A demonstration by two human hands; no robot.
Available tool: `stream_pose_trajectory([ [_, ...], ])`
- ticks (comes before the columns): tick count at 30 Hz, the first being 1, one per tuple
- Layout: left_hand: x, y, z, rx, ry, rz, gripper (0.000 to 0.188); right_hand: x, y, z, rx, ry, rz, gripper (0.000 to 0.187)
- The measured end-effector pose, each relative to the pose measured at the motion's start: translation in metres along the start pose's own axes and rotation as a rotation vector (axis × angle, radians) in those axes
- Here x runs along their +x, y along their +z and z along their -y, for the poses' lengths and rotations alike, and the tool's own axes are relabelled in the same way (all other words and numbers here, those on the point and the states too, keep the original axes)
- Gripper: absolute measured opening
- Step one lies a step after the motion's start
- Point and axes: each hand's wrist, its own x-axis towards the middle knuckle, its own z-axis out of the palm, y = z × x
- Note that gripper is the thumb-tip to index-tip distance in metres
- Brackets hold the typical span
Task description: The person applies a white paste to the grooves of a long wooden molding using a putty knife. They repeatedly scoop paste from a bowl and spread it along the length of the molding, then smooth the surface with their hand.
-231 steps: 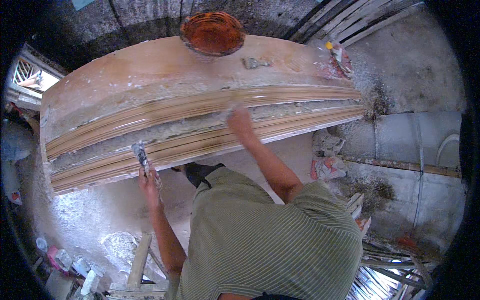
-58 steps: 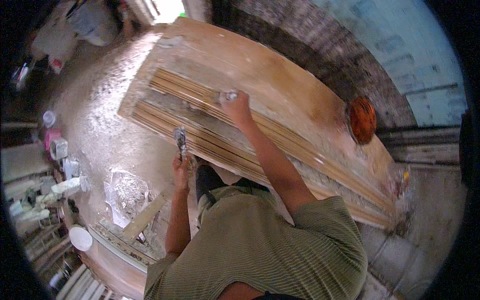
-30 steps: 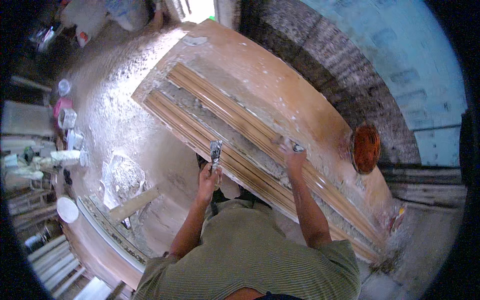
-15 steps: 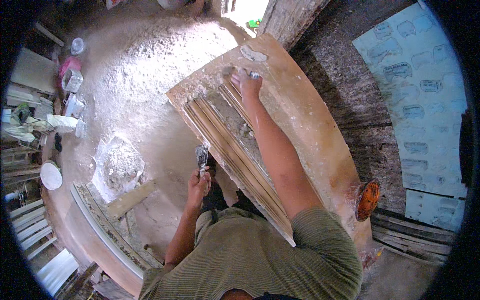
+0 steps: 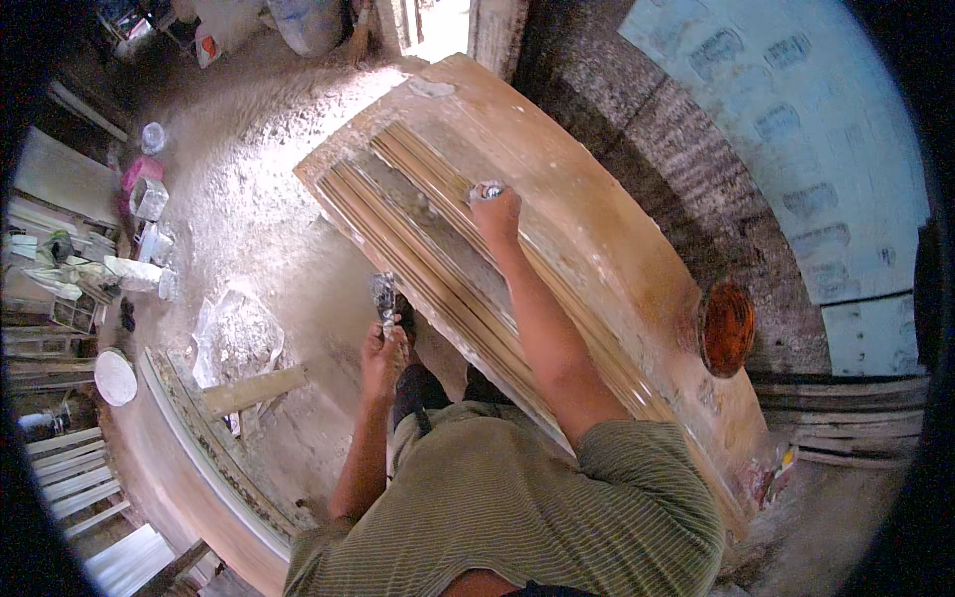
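My left hand [image 5: 382,360] is closed round the handle of a putty knife [image 5: 384,289], whose broad blade points up and is smeared with whitish and dark residue. It stays off the near left edge of a long wooden workbench [image 5: 587,204]. My right hand [image 5: 495,214] is closed round a small shiny metal thing [image 5: 487,189], mostly hidden by the fingers. That hand rests at the right one of two sets of long ribbed wooden mouldings, the left set [image 5: 438,279] and the right set [image 5: 418,164], lying lengthwise on the bench.
An orange-red bowl [image 5: 727,328] is at the bench's right edge. A pale strip with crumbs runs between the mouldings. On the floor at left lie a plastic sheet with white powder [image 5: 237,338] and a plank [image 5: 254,390]. A blue sheet [image 5: 786,109] covers part of the right wall.
My right hand has come back toward me along the right mouldings, from their far end to about midway. The view has shifted. My left hand still holds the putty knife.
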Motion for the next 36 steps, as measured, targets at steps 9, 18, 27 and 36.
stream_pose_trajectory([
  [9, -0.195, 0.07, 0.115, 0.064, -0.075, 0.162, 0.03, -0.116, -0.203, -0.123, -0.091, 0.087, -0.034, 0.026],
  [18, -0.349, 0.103, 0.205, 0.147, 0.018, 0.061, 0.026, -0.22, -0.392, -0.281, -0.089, 0.086, -0.108, 0.03],
  [27, -0.558, 0.22, 0.337, 0.007, -0.181, 0.149, 0.024, -0.359, -0.661, -0.372, -0.283, 0.227, -0.227, 0.03],
  [36, -0.715, 0.342, 0.481, 0.336, -0.157, 0.215, 0.034, -0.478, -0.893, -0.547, -0.316, 0.305, -0.118, 0.041],
])
